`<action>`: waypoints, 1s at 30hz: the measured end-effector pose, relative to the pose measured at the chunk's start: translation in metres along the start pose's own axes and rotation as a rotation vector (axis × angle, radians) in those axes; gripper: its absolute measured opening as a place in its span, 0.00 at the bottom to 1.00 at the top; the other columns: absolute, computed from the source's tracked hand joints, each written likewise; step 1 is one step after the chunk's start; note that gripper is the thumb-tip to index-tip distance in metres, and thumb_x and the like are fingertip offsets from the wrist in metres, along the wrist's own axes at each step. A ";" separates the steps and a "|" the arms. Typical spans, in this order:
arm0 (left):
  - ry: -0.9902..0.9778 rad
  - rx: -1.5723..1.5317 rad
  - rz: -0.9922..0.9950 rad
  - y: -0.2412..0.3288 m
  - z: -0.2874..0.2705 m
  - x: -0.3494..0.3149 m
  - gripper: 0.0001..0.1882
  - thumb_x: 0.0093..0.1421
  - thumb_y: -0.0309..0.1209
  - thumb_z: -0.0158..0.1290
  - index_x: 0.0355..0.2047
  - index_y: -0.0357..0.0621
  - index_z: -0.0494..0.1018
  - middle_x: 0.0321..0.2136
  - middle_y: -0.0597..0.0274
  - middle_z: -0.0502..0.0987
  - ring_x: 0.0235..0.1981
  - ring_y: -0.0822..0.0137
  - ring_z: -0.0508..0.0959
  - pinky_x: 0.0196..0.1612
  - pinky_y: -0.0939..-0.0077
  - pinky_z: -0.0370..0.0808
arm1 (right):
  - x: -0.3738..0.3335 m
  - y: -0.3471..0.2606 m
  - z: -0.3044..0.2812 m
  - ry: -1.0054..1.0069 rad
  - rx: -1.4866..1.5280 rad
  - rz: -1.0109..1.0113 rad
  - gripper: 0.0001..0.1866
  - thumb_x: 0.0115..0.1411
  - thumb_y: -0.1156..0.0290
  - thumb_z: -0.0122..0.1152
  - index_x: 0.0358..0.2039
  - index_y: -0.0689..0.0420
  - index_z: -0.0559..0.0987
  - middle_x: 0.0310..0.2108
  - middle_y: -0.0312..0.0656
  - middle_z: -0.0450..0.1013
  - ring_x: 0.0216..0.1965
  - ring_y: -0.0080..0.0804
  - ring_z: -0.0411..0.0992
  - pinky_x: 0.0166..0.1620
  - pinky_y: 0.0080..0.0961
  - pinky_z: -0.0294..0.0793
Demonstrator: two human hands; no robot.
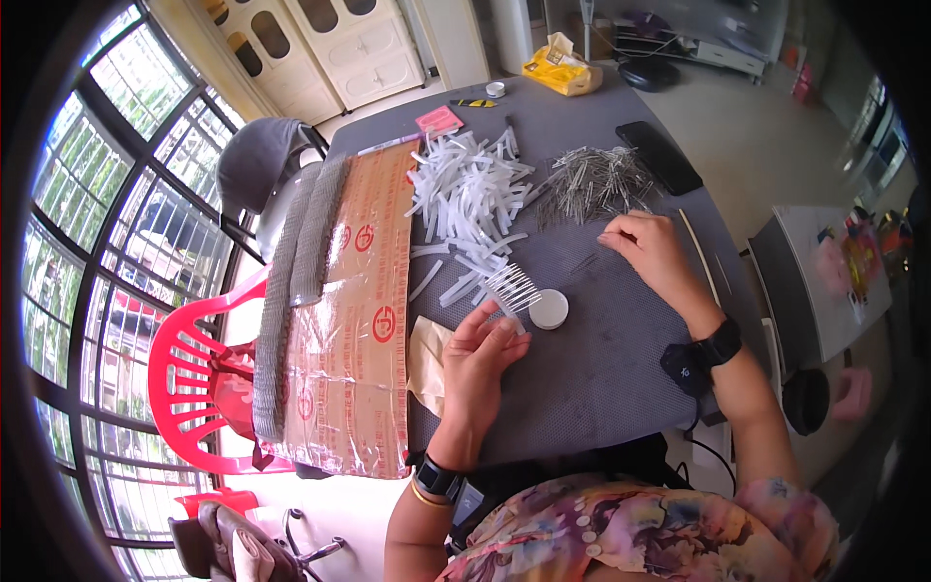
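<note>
My left hand (477, 359) pinches a translucent plastic strip (511, 312) near the table's middle. Several thin metal pins (516, 287) stand out from it side by side, like the teeth of a comb. Just right of the pins lies a round white lid or shallow dish (549, 309). My right hand (644, 250) hovers at the near edge of a heap of loose metal pins (593, 182), thumb and fingers drawn together. Whatever they hold, if anything, is too small to make out. Beyond my left hand spreads a pile of whitish plastic strips (469, 189).
A taped cardboard box (354, 388) bears long grey ribbed rows (291, 291) on the left. A black phone (659, 158) lies beyond the pin heap, a yellow packet (561, 66) at the far edge. A red plastic chair (179, 378) stands beside the box.
</note>
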State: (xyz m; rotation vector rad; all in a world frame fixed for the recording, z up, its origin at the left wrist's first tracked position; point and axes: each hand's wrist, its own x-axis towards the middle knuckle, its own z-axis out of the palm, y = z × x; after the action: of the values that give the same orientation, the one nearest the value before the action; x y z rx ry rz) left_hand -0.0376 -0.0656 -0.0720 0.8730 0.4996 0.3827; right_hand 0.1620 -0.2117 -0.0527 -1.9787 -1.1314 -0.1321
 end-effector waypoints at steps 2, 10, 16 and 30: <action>-0.009 -0.017 0.005 -0.001 -0.002 0.000 0.18 0.54 0.21 0.50 0.46 0.39 0.64 0.32 0.58 0.74 0.32 0.66 0.77 0.35 0.80 0.76 | -0.002 -0.022 -0.001 0.023 0.116 0.094 0.05 0.49 0.73 0.60 0.23 0.62 0.76 0.18 0.39 0.72 0.19 0.21 0.68 0.23 0.18 0.65; -0.014 -0.055 0.013 -0.003 -0.004 0.000 0.18 0.54 0.20 0.50 0.45 0.40 0.64 0.32 0.57 0.74 0.32 0.64 0.77 0.37 0.76 0.76 | -0.016 -0.044 0.036 -0.115 0.199 -0.198 0.07 0.45 0.72 0.62 0.20 0.60 0.72 0.22 0.39 0.67 0.26 0.35 0.67 0.30 0.28 0.66; -0.038 -0.022 -0.005 0.000 -0.001 -0.001 0.17 0.53 0.20 0.50 0.45 0.40 0.65 0.32 0.57 0.74 0.33 0.63 0.77 0.37 0.77 0.76 | -0.016 -0.043 0.036 -0.054 0.138 -0.312 0.06 0.45 0.74 0.62 0.22 0.59 0.74 0.22 0.38 0.68 0.25 0.31 0.68 0.29 0.25 0.67; -0.132 -0.107 -0.022 -0.005 -0.007 0.003 0.13 0.54 0.21 0.51 0.41 0.39 0.67 0.31 0.58 0.75 0.32 0.67 0.77 0.36 0.80 0.75 | -0.030 -0.058 0.040 -0.183 0.826 0.183 0.05 0.50 0.77 0.61 0.24 0.63 0.74 0.26 0.38 0.75 0.27 0.16 0.71 0.31 0.13 0.71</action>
State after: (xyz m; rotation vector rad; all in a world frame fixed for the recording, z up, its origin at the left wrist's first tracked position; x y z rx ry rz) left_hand -0.0387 -0.0632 -0.0806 0.7829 0.3633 0.3269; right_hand 0.0891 -0.1889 -0.0573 -1.3435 -0.8993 0.5423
